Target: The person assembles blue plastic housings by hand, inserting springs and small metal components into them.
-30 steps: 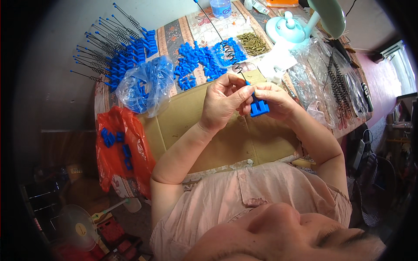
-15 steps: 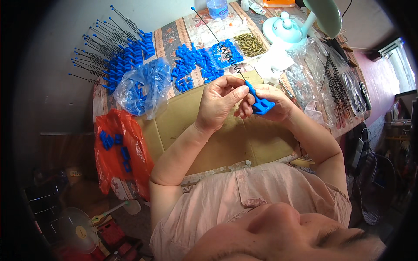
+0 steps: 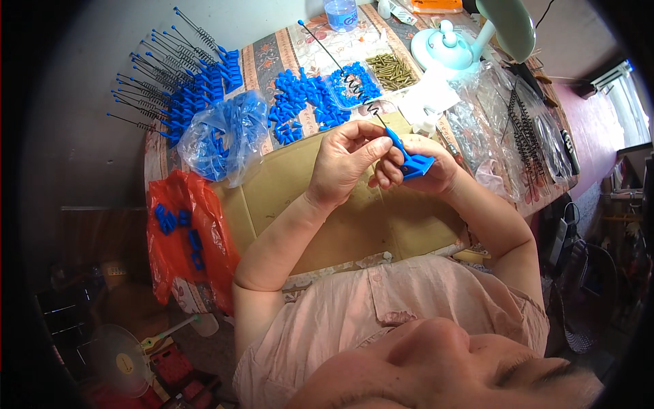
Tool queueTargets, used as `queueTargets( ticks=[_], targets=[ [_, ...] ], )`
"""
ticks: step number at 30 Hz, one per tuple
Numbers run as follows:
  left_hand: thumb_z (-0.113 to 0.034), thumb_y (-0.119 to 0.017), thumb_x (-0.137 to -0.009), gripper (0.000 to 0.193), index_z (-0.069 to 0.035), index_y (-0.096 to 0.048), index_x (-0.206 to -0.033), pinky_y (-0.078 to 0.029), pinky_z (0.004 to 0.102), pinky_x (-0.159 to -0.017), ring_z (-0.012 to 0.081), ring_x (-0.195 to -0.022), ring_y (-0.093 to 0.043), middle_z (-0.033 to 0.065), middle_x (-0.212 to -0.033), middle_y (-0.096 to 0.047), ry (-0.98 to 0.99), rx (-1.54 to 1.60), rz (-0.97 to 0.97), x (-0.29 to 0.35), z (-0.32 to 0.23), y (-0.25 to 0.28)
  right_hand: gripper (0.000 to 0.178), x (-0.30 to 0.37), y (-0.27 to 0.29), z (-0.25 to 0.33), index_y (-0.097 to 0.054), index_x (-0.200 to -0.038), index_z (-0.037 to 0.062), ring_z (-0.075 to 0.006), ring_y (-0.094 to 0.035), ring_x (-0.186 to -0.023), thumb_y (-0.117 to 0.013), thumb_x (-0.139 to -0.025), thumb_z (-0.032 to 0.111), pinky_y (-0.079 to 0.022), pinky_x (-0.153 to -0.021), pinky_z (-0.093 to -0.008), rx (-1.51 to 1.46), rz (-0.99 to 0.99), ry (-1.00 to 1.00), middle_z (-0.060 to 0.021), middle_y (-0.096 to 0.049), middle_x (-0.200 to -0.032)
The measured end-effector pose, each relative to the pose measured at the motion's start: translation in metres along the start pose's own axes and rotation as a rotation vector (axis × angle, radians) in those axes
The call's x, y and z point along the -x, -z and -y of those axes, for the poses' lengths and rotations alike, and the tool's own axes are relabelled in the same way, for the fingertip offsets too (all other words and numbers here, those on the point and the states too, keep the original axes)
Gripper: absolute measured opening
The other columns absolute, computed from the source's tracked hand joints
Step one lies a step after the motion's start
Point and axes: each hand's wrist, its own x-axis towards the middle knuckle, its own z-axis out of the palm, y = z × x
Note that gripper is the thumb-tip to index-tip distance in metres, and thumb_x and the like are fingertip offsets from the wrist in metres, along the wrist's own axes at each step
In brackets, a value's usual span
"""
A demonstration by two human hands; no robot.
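Over the cardboard, both hands are closed on one piece: a blue plastic base with a tapered blue sleeve, from which a black coiled wire rises up and to the left, ending in a small blue ball tip. The thumb and fingers of my left hand pinch at the sleeve, near where the wire enters it. My right hand grips the base from the right, its curled fingers showing below the sleeve. Part of the base is hidden by the fingers.
Finished-looking blue stands with coiled wires stand in rows at far left. Nearby are a clear bag, loose blue cones, a tub of small blue parts, brass-coloured pieces, a lamp, black coiled wires and a red bag.
The blue base has turned slightly in my right hand and shifted a little to the right. The wire's ball tip has moved slightly left and down. Both hands keep their hold.
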Motion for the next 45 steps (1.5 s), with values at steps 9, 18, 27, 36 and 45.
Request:
queueTargets(
  ticks=[9, 18, 27, 36, 45],
  targets=[
    [-0.009, -0.053, -0.089, 0.013, 0.002, -0.052, -0.095, -0.044, 0.0196, -0.044, 0.0117, -0.056, -0.059, 0.0105, -0.074, -0.062, -0.003, -0.070, -0.017, -0.002, 0.003, 0.005, 0.030, 0.001, 0.003, 0.001, -0.060, -0.086, 0.0002, -0.0301, -0.059, -0.087, -0.056, -0.084, 0.030, -0.043, -0.086, -0.0394, 0.076, -0.095, -0.002, -0.0137, -0.063, -0.083],
    [-0.009, -0.056, -0.088, 0.011, 0.001, -0.055, -0.092, -0.045, 0.0191, -0.052, 0.0087, -0.061, -0.058, 0.0068, -0.074, -0.062, -0.097, -0.183, -0.074, -0.003, 0.003, 0.002, 0.028, 0.003, 0.009, 0.002, -0.059, -0.092, 0.0003, -0.0262, -0.062, -0.086, -0.065, -0.079, 0.024, -0.047, -0.085, -0.0376, 0.102, -0.221, -0.014, -0.0140, -0.064, -0.087],
    [-0.011, -0.054, -0.089, 0.011, 0.000, -0.057, -0.090, -0.045, 0.0193, -0.053, 0.0089, -0.062, -0.058, 0.0050, -0.073, -0.061, -0.099, -0.183, -0.085, -0.001, 0.000, -0.001, 0.029, 0.004, 0.008, 0.005, -0.060, -0.095, -0.0005, -0.0262, -0.063, -0.086, -0.066, -0.077, 0.022, -0.049, -0.081, -0.0363, 0.121, -0.246, -0.047, -0.0144, -0.065, -0.087],
    [-0.008, -0.057, -0.087, 0.010, 0.001, -0.055, -0.092, -0.047, 0.0197, -0.055, 0.0081, -0.062, -0.057, 0.0050, -0.074, -0.060, -0.098, -0.173, -0.111, 0.000, 0.000, -0.004, 0.029, 0.005, 0.002, 0.008, -0.060, -0.096, -0.0003, -0.0240, -0.063, -0.084, -0.065, -0.079, 0.023, -0.051, -0.076, -0.0344, 0.178, -0.276, -0.051, -0.0134, -0.065, -0.087],
    [-0.008, -0.058, -0.086, 0.012, 0.001, -0.055, -0.093, -0.048, 0.0197, -0.056, 0.0079, -0.062, -0.057, 0.0056, -0.075, -0.061, -0.073, -0.184, -0.110, -0.001, -0.001, -0.001, 0.030, 0.005, 0.002, 0.006, -0.059, -0.099, -0.0008, -0.0212, -0.064, -0.084, -0.063, -0.082, 0.024, -0.051, -0.076, -0.0326, 0.210, -0.294, -0.042, -0.0126, -0.064, -0.088]
  ],
)
